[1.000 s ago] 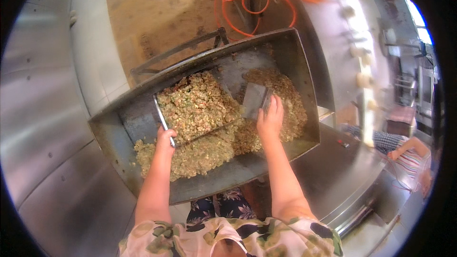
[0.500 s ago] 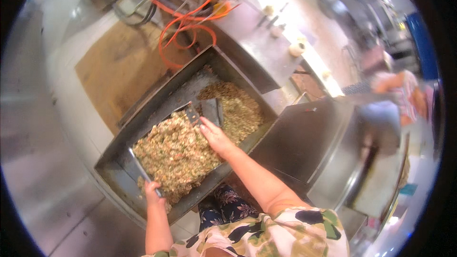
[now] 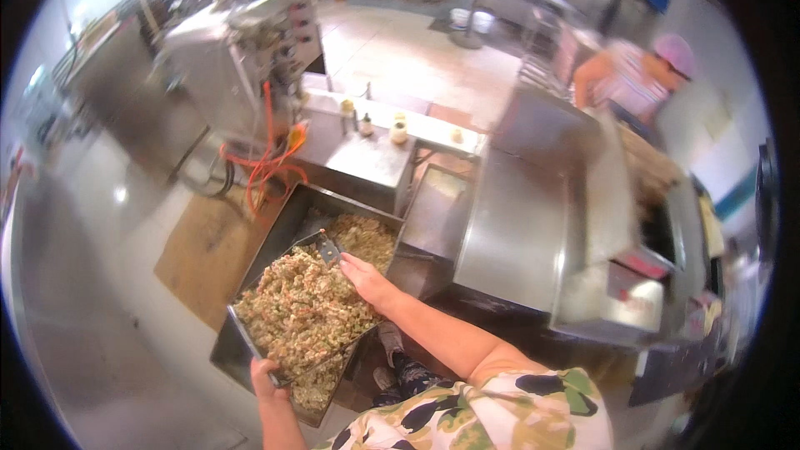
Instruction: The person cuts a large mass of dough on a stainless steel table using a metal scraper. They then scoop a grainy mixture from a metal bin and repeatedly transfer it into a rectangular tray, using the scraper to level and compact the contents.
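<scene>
I hold a metal tray (image 3: 242,332) heaped with a coarse, crumbly pale-brown mix (image 3: 302,300) flecked with red and green. My left hand (image 3: 267,377) is closed around the tray's near-left edge. At the opposite side, my right hand (image 3: 368,282) grips the tray by a metal end plate (image 3: 330,250) with holes; its fingertips are partly hidden. Below the tray is a deep, dark metal bin (image 3: 357,204), with more of the mix (image 3: 367,235) in its far right part. The heap covers most of the tray's bottom.
Beyond the bin are tangled orange hoses (image 3: 265,173) and a machine (image 3: 218,67). Small containers (image 3: 398,131) stand on a metal bench (image 3: 358,158). To the right is a broad metal surface (image 3: 521,217), with a person in a pink cap (image 3: 625,75) behind it. Brown cardboard (image 3: 204,254) covers some floor.
My view has tilted up and shows more of the room. The bin and loaded tray now appear lower in the picture. Both hands keep their hold on the tray.
</scene>
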Demonstrator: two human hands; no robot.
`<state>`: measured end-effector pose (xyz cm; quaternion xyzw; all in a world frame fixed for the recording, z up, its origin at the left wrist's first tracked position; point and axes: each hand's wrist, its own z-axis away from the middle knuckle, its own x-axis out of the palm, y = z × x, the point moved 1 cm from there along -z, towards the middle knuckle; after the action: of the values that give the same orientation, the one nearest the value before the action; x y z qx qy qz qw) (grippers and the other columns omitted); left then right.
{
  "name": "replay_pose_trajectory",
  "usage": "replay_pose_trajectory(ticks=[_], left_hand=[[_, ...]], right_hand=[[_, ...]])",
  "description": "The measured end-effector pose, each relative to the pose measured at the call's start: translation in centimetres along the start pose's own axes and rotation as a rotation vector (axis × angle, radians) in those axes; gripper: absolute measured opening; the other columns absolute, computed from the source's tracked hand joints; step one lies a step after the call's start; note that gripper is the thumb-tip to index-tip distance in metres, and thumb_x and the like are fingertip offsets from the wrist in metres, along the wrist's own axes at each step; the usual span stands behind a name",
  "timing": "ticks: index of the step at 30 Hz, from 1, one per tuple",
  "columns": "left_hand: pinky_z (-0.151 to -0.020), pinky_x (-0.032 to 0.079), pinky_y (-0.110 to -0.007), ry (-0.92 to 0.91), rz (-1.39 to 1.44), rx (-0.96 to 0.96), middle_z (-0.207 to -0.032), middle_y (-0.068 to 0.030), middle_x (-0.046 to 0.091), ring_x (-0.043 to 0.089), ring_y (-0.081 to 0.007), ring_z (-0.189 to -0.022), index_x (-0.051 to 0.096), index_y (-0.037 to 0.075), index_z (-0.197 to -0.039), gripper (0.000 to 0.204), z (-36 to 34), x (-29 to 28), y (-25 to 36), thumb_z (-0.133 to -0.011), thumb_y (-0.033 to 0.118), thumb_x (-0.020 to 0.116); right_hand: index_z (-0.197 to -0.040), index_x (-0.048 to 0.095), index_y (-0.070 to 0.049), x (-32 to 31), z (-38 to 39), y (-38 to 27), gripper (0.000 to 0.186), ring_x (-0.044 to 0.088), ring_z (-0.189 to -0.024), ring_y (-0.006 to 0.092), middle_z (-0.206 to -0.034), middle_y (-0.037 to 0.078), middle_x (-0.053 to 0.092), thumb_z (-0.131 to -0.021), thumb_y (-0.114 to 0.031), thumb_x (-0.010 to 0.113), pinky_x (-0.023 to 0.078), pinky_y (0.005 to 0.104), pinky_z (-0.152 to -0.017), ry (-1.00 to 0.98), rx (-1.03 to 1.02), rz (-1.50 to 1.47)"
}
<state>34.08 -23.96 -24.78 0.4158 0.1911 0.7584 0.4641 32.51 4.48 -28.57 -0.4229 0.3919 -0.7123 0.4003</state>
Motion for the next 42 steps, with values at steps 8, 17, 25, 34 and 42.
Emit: replay_pose_trajectory(ticks=[8, 17, 25, 34, 42], left_hand=[[-0.051, 0.046, -0.03, -0.23, -0.224, 0.005, -0.078, -0.0043, 0.055, 0.055, -0.0184, -0.065, 0.058, 0.005, -0.098, 0.04, 8.6, 18.7, -0.8, -0.059, 0.006, 0.051], [-0.057, 0.043, -0.028, -0.925, -0.577, 0.403, -0.068, -0.001, 0.054, 0.053, -0.0153, -0.063, 0.055, 0.011, -0.066, 0.009, 17.5, 50.7, -11.2, -0.061, 0.004, 0.058], [-0.068, 0.043, -0.037, -1.134, -1.172, 0.398, -0.088, -0.016, 0.057, 0.054, -0.0283, -0.084, 0.056, -0.002, -0.097, 0.047, 30.3, 70.6, -29.0, -0.051, 0.001, 0.063], [-0.05, 0.037, -0.038, -1.148, -1.268, 0.514, -0.067, -0.0112, 0.049, 0.048, -0.0236, -0.06, 0.059, -0.002, -0.07, 0.021, 32.2, 76.8, -27.0, -0.05, 0.001, 0.064], [-0.057, 0.044, -0.033, -1.126, -0.943, 0.545, -0.075, -0.0051, 0.053, 0.053, -0.0213, -0.063, 0.059, 0.007, -0.077, 0.019, 21.1, 75.0, -19.6, -0.059, 0.001, 0.059]], right_hand=[[-0.136, 0.042, 0.003, -14.3, 14.2, -15.9, 0.06, 0.043, -0.126, 0.0222, -0.139, 0.014, 0.046, -0.097, -0.042, 0.046, 0.032, 0.0352, -0.106, 0.281, -0.165, -0.061], [-0.13, 0.051, -0.006, -37.4, 32.3, -31.3, 0.061, 0.05, -0.115, 0.0244, -0.132, 0.013, 0.05, -0.093, -0.055, 0.046, 0.043, 0.0406, -0.095, 0.886, -0.356, -0.232], [-0.146, 0.027, -0.002, -55.6, 42.1, -29.4, 0.08, 0.021, -0.141, 0.0254, -0.152, 0.013, 0.027, -0.094, -0.062, 0.035, 0.019, 0.0399, -0.112, 1.052, -0.52, 0.066], [-0.133, 0.037, 0.01, -62.5, 41.1, -26.6, 0.063, 0.034, -0.129, 0.0418, -0.136, 0.031, 0.038, -0.096, -0.04, 0.036, 0.026, 0.0392, -0.108, 1.291, -0.614, 0.595], [-0.131, 0.043, 0.006, -61.1, 41.1, -27.3, 0.057, 0.04, -0.126, 0.0403, -0.132, 0.029, 0.045, -0.097, -0.039, 0.037, 0.029, 0.0404, -0.108, 1.22, -0.623, 0.563]])
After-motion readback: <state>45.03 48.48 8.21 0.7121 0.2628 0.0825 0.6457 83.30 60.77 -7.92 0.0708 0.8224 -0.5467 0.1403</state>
